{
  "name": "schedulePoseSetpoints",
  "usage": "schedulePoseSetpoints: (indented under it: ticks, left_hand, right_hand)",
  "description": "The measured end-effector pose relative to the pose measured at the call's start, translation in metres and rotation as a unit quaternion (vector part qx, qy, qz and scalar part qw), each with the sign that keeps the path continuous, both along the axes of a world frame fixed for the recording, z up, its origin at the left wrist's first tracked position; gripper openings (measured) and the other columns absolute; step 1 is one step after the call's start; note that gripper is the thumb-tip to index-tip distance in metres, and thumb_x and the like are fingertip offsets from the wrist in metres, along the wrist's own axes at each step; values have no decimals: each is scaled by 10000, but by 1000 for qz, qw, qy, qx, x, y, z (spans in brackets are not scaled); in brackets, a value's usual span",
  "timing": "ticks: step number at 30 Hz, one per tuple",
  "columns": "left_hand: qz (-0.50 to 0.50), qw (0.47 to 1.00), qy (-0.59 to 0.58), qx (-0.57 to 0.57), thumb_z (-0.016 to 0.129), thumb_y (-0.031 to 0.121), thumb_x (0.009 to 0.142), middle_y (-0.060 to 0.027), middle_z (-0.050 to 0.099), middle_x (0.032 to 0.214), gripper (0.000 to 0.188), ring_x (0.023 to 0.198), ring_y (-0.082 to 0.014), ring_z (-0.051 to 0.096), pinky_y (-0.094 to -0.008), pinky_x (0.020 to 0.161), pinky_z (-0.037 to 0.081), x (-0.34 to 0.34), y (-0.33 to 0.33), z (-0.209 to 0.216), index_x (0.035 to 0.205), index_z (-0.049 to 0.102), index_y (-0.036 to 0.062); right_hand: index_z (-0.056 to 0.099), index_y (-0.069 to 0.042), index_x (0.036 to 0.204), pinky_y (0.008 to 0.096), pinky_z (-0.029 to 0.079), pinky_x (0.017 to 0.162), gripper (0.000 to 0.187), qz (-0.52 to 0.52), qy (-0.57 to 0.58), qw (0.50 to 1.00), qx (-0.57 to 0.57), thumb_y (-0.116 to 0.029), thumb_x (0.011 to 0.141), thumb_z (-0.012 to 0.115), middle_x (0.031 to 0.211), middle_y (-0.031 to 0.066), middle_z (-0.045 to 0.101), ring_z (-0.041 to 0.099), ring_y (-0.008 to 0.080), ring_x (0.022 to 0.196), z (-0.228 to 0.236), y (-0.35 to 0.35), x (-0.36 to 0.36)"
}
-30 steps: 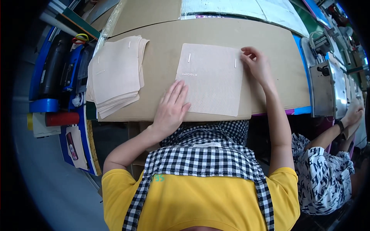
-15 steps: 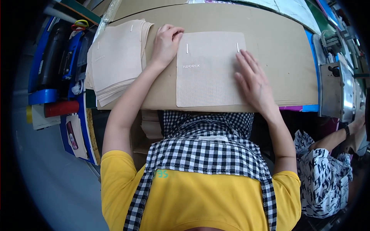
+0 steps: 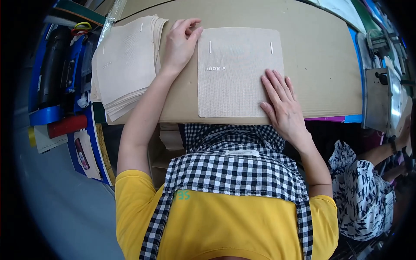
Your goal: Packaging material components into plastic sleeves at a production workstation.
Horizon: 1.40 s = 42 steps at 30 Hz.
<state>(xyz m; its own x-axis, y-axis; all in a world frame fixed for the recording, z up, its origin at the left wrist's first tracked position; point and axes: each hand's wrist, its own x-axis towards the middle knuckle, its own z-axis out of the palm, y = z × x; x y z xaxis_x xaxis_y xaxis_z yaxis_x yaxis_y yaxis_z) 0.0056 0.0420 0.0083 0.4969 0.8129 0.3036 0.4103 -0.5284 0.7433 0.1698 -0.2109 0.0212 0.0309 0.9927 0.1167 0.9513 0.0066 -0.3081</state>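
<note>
A beige fabric panel (image 3: 234,91) with rounded corners lies flat on the cardboard-covered table (image 3: 320,82). It has two short white strips near its far edge and small white lettering. My right hand (image 3: 281,102) rests flat on the panel's near right side, fingers stretched out. Beside the far left corner is my left hand (image 3: 182,45), its fingers loosely bent and the thumb apart from them, touching or almost touching that corner. Nothing shows in its grasp. To the left sits a stack of similar beige panels (image 3: 128,56), slightly fanned.
Along the left edge are a black bottle (image 3: 53,65), a red cylinder (image 3: 67,125) and yellow-handled scissors (image 3: 81,28). At the right stands a metal machine (image 3: 378,97). Another person's patterned clothing (image 3: 364,199) shows at the lower right.
My right hand has slid nearer to me along the panel's right side and now lies flatter. My left hand stays by the far left corner. The whole view has shifted slightly.
</note>
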Motion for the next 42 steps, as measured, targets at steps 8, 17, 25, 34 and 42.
schedulePoseSetpoints:
  ticks: [8, 17, 25, 34, 42]
  left_hand:
    - [-99, 985, 70, 120, 654, 41, 835, -78, 613, 1122, 208, 1023, -228, 571, -320, 893, 475, -58, -87, 19, 1040, 664, 5]
    - [-46, 991, 5, 123, 644, 36, 838, -95, 597, 1126, 239, 1031, -244, 560, -328, 885, 484, -58, -85, 11, 1075, 631, 0]
    - [82, 970, -217, -77, 556, 91, 907, -119, 599, 1046, 251, 879, -225, 584, -327, 784, 486, 18, 4, 15, 1143, 557, 3]
    - [139, 969, -199, -34, 501, 163, 963, -101, 589, 1026, 227, 869, -204, 569, -318, 773, 479, 42, 39, -36, 1146, 523, 30]
    - [142, 969, -195, -50, 495, 155, 965, -100, 586, 1020, 238, 870, -204, 568, -323, 772, 475, 38, 33, -42, 1166, 502, 27]
  right_hand:
    - [374, -1, 1414, 433, 145, 1181, 535, -17, 26, 1000, 0, -287, 970, 459, 1496, 152, 338, 268, 270, 1414, -1, 7, 7]
    - [359, 45, 1405, 449, 181, 1163, 549, -31, 81, 996, 37, -187, 929, 504, 1482, 221, 326, 283, 338, 1397, 1, 6, 12]
    - [396, 46, 1373, 426, 316, 1101, 494, -78, 179, 975, 108, -112, 922, 518, 1457, 221, 361, 390, 346, 1325, 8, 9, 11]
    - [435, 30, 1347, 392, 408, 1031, 437, -229, 331, 897, 181, -141, 952, 510, 1395, 220, 435, 488, 336, 1233, -4, 20, 42]
    - [476, -17, 1333, 370, 449, 959, 445, -199, 337, 896, 212, -252, 958, 529, 1276, 184, 539, 528, 289, 1170, 59, 133, 105]
